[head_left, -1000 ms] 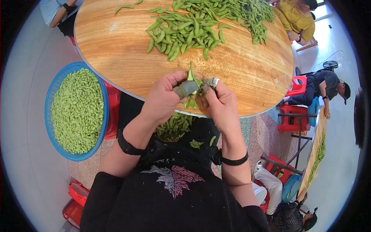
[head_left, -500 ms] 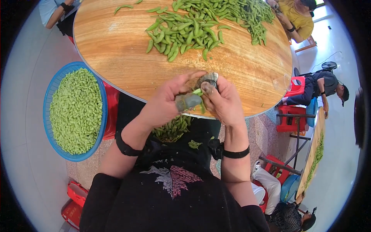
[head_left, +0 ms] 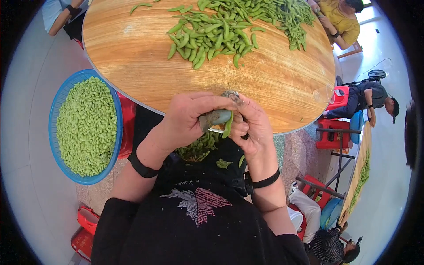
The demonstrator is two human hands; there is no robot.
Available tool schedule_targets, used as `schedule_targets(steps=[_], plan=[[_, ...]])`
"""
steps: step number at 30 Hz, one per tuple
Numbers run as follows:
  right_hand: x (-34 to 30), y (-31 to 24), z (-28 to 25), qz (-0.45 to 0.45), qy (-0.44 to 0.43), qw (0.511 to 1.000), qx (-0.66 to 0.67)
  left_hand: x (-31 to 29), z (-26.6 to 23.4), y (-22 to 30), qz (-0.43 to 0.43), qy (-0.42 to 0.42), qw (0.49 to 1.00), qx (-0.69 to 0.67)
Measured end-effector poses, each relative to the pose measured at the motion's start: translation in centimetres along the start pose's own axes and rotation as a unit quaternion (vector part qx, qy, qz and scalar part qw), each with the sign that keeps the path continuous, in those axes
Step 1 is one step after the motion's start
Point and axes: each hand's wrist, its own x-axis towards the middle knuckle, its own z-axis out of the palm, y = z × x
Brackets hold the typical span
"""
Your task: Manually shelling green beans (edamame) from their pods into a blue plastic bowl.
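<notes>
Close together over the near table edge, my left hand point(head_left: 179, 121) and my right hand point(head_left: 256, 128) are closed on one green soybean pod point(head_left: 228, 128). The pod hangs down between my fingertips. A grey-blue cover point(head_left: 219, 116) wraps my left thumb, and its tip presses against the pod. Some dark, worn covering point(head_left: 231, 94) shows at the fingertips where both hands meet, partly hidden. Beyond my hands, a heap of whole pods point(head_left: 207, 39) lies on the round wooden table point(head_left: 137, 81). Opened pod shells point(head_left: 201, 145) are gathered below my wrists, over my lap.
At the left, a blue basket point(head_left: 54, 119) full of shelled green beans point(head_left: 86, 128) stands beside a red stool point(head_left: 127, 123). A clear cup point(head_left: 324, 94) is near the table's right edge. Other people sit around, one in yellow point(head_left: 340, 24) at the far right.
My hands have drawn closer together, and my right hand has turned, its fingers curling inward. The pod now hangs lower beside the left thumb. My right forearm has shifted slightly left.
</notes>
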Motion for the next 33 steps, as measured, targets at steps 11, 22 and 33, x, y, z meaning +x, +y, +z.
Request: schedule_targets(steps=[11, 22, 33], plan=[[1.3, 1.9, 0.4, -0.157, 0.063, 0.945, -0.280, -0.6, 0.8, -0.4, -0.099, 0.131, 0.986, -0.043], [2.0, 1.3, 0.4, -0.325, 0.174, 0.711, -0.599, 0.2, 0.2, -1.5, -0.249, 0.077, 0.944, -0.203], [1.6, -1.6, 1.3, -0.342, 0.209, 0.737, -0.545, 0.4, -1.1, -1.7, -0.338, 0.034, 0.793, -0.506]])
